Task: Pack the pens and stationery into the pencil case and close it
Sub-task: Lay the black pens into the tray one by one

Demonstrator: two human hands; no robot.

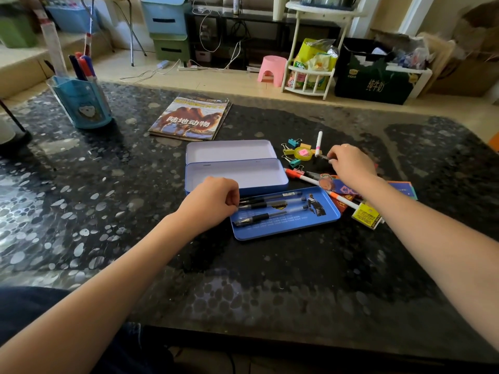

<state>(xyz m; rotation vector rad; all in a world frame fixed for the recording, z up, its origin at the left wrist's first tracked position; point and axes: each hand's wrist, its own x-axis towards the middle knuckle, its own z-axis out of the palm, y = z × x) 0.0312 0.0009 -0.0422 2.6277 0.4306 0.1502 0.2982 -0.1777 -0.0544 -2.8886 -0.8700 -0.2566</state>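
A glossy black stone-look tabletop speckled with pale pebbles carries a smooth, painted metal pencil case, its matt blue inner tray holding 3 clear plastic gel pens, beside a glossy paper magazine.

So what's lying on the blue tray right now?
Three black gel pens lie lengthwise on the blue tray, beside a printed figure. The left hand covers their near ends, so anything under it is hidden.
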